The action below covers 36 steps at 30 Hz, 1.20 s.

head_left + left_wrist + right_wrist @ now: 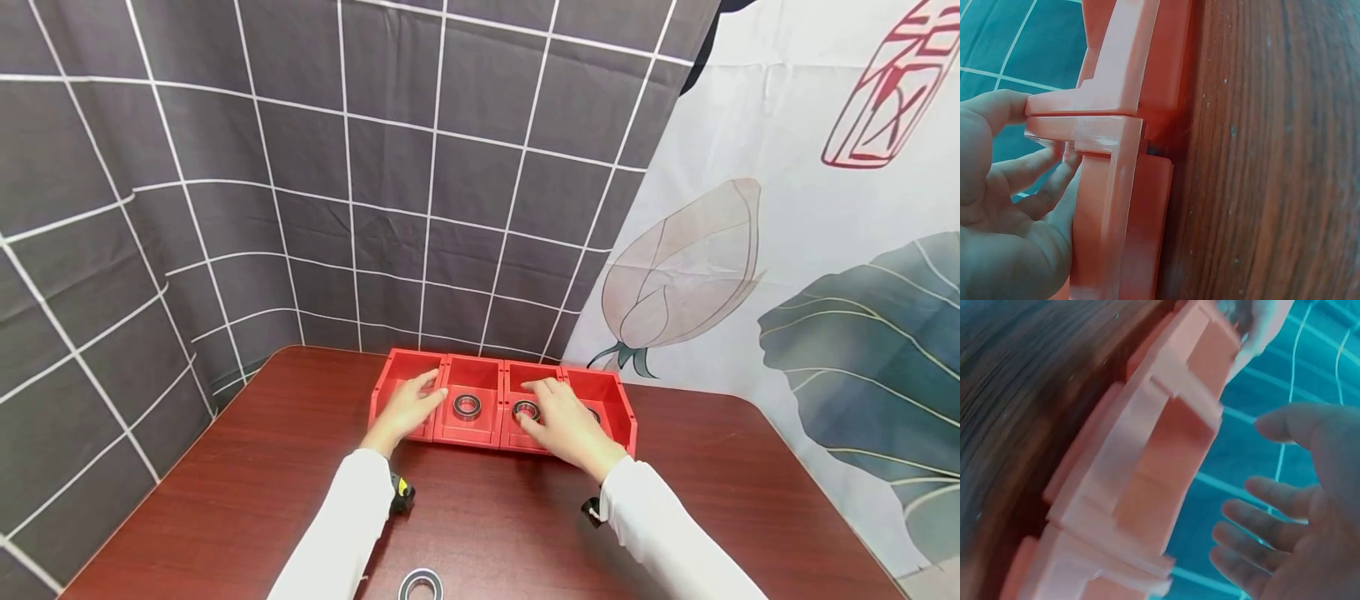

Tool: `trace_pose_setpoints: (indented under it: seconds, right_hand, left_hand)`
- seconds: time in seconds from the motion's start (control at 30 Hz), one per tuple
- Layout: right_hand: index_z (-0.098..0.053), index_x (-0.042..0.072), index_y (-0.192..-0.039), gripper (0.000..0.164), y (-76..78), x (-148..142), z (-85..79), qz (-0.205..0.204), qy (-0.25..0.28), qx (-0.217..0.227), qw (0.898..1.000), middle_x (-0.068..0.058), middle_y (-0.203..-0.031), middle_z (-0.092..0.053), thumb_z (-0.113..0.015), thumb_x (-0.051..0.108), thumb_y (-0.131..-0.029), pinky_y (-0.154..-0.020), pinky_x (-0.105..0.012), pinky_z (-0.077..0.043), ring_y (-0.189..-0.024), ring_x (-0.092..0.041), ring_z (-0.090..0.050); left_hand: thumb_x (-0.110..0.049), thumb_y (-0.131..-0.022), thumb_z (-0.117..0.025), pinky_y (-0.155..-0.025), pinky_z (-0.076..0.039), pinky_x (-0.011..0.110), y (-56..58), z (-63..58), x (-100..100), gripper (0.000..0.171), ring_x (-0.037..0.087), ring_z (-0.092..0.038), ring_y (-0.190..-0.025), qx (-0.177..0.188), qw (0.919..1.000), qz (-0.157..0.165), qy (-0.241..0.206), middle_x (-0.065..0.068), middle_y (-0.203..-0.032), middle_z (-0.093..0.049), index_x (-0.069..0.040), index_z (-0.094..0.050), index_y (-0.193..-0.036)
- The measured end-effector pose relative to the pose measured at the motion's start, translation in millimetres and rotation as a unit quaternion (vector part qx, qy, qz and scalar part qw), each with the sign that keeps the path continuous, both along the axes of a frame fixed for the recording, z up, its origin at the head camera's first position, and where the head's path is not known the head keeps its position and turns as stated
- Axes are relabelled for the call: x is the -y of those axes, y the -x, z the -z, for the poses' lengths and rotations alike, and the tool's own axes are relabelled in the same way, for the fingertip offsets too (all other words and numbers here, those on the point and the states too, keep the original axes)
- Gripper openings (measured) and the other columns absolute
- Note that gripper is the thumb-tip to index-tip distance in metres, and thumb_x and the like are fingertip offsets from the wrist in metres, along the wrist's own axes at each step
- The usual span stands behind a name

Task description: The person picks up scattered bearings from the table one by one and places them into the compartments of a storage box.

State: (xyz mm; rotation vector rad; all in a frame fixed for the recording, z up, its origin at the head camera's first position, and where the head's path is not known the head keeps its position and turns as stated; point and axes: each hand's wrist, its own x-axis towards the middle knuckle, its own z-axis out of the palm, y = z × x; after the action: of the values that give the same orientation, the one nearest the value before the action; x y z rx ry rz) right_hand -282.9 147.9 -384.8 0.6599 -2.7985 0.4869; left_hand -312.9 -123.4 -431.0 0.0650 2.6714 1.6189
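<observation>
Four-walled red bins stand joined in a row on the table. My left hand [407,410] is at the leftmost bin [386,390], its thumb [1007,106] by the divider [1079,103] and the other fingers loosely bent on the wall's other side. A bearing [467,417] lies in the bin to its right. Over the following bin hovers my right hand [564,423], fingers spread and holding nothing in the right wrist view; a bearing [517,406] shows beneath it. Another bearing [595,414] in the rightmost bin is partly hidden by this hand.
Near the front edge of the view a bearing [405,588] lies on the brown wooden table [495,517]. A dark gridded curtain [390,167] hangs behind the bins, and a white printed cloth [795,217] hangs at the right.
</observation>
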Motion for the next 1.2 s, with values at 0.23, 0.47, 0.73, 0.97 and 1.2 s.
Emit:
trace_pose_setpoints:
  seconds: [0.23, 0.47, 0.73, 0.97, 1.2]
  right_hand:
    - [-0.049, 0.001, -0.133, 0.058, 22.5, -25, 9.3, 0.065, 0.037, -0.031, 0.997, -0.017, -0.126, -0.052, -0.069, 0.028, -0.086, -0.092, -0.048, -0.051, -0.114, -0.033, -0.046]
    - [-0.031, -0.005, -0.144, 0.074, 42.7, -40, 18.2, 0.103, 0.071, 0.071, 0.99, -0.026, -0.136, -0.042, -0.063, 0.035, -0.091, -0.098, -0.054, -0.045, -0.122, -0.041, -0.041]
    - [-0.028, -0.006, -0.146, 0.073, 57.1, -47, 22.9, 0.114, 0.119, 0.142, 0.976, -0.029, -0.14, -0.042, -0.053, 0.039, -0.095, -0.102, -0.056, -0.04, -0.125, -0.042, -0.045]
    - [-0.029, -0.006, -0.146, 0.062, 62.6, -48, 30.6, 0.119, 0.126, 0.159, 0.972, -0.029, -0.139, -0.045, -0.046, 0.031, -0.1, -0.1, -0.057, -0.042, -0.12, -0.041, -0.052]
    - [-0.029, -0.005, -0.146, 0.059, 61.6, -48, 36.4, 0.122, 0.142, 0.162, 0.969, -0.028, -0.14, -0.044, -0.047, 0.028, -0.1, -0.098, -0.056, -0.043, -0.121, -0.041, -0.052]
  left_hand:
    - [-0.034, -0.094, -0.062, -0.099, -0.047, 0.046, -1.2, -0.5, 0, 0.06, 0.032, -0.049, -0.129, 0.006, 1.0, -0.002, -0.006, 0.012, -0.144, -0.048, -0.018, -0.041, -0.148]
    - [-0.032, -0.095, -0.061, -0.099, -0.046, 0.047, -1.8, -1.7, 0, 0.059, 0.032, -0.05, -0.128, 0.001, 1.0, -0.002, -0.005, 0.013, -0.143, -0.048, -0.015, -0.04, -0.148]
    - [-0.037, -0.093, -0.062, -0.099, -0.046, 0.046, -1.7, -2.4, 0, 0.063, 0.032, -0.05, -0.128, 0.002, 1.0, -0.001, -0.005, 0.012, -0.144, -0.048, -0.015, -0.04, -0.148]
    - [-0.037, -0.093, -0.063, -0.098, -0.047, 0.046, -2.4, -2.7, 1, 0.063, 0.032, -0.05, -0.128, 0.004, 1.0, -0.003, -0.006, 0.011, -0.143, -0.048, -0.017, -0.04, -0.148]
    - [-0.032, -0.094, -0.061, -0.098, -0.047, 0.047, 0.0, 0.1, 0, 0.06, 0.033, -0.05, -0.127, 0.003, 1.0, -0.002, -0.007, 0.013, -0.143, -0.048, -0.016, -0.04, -0.148]
